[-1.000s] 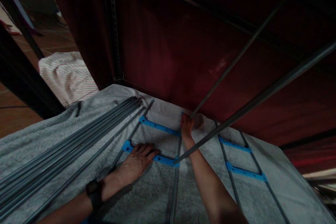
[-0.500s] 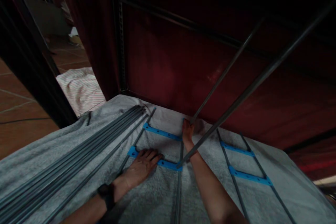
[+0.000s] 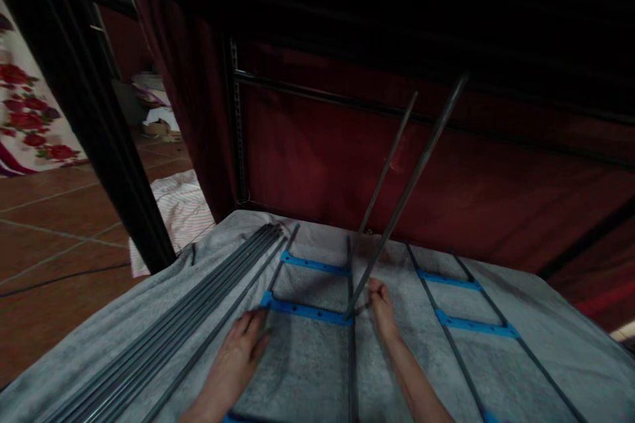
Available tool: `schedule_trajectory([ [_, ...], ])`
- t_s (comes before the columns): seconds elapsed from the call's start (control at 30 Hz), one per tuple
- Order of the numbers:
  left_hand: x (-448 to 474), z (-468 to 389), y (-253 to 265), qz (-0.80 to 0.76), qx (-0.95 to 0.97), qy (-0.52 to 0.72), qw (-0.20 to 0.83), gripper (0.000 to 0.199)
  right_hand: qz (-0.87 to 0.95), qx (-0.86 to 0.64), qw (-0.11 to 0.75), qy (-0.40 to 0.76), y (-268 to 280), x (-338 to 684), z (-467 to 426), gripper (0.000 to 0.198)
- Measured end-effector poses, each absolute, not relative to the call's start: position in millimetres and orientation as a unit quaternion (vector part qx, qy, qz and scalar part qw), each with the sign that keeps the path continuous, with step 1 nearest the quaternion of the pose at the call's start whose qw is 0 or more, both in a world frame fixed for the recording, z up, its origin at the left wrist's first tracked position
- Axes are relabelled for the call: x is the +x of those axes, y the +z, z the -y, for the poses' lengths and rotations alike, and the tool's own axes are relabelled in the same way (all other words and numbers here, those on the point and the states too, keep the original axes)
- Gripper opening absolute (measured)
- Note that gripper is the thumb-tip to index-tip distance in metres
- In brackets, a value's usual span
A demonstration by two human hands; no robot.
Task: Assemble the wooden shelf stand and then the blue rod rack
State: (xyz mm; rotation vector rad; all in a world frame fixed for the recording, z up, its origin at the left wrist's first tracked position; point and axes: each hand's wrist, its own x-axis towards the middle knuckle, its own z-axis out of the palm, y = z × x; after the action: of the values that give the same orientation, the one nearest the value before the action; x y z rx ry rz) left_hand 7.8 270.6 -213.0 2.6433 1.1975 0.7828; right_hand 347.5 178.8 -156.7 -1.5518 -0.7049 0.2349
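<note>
My left hand [image 3: 241, 350] is open, its fingertips at the left end of a blue crossbar [image 3: 310, 312]. Just right of that bar is my right hand [image 3: 383, 310], fingers loosely curled and apart, with nothing visible in them. It is beside a grey rod [image 3: 409, 188] that rises at a slant from the bar's right end. A second slanted rod [image 3: 387, 172] rises from the right end of the farther blue crossbar [image 3: 317, 266]. Both bars bridge two grey rods lying on the cloth, making a ladder-like frame.
A bundle of grey rods [image 3: 183, 324] lies left on the grey cloth [image 3: 401, 370]. To the right lies a similar frame with blue crossbars [image 3: 476, 325]. A dark red curtain [image 3: 307, 152] hangs behind, and a black post [image 3: 109, 145] stands at the left.
My right hand has let go at the far bar's right end and come nearer. My left hand has slid left and back off the near bar's middle. The view has tilted up.
</note>
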Motion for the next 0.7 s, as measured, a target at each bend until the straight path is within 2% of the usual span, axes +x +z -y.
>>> schedule_trajectory([
  [0.13, -27, -235, -241, -0.45, 0.835, 0.3, 0.103, 0.039, 0.24, -0.723, 0.617, 0.199, -206, 334, -97, 0.034],
  [0.23, -26, -216, -232, -0.486, 0.807, 0.305, 0.139, 0.05, 0.241, -0.711, 0.615, 0.243, -225, 314, -70, 0.041],
  [0.33, -14, -214, -205, -0.524, 0.758, 0.29, 0.258, 0.061, 0.257, -0.702, 0.613, 0.258, -225, 292, -73, 0.051],
  [0.5, 0, -212, -171, -0.51, 0.616, 0.29, 0.525, 0.034, 0.24, -0.739, 0.587, 0.227, -216, 272, -90, 0.059],
  [0.57, -1, -206, -161, -0.503, 0.565, 0.317, 0.572, 0.031, 0.244, -0.741, 0.578, 0.24, -211, 271, -93, 0.065],
  [0.7, -13, -200, -130, -0.51, 0.5, 0.365, 0.598, 0.042, 0.254, -0.724, 0.577, 0.28, -200, 263, -99, 0.074],
])
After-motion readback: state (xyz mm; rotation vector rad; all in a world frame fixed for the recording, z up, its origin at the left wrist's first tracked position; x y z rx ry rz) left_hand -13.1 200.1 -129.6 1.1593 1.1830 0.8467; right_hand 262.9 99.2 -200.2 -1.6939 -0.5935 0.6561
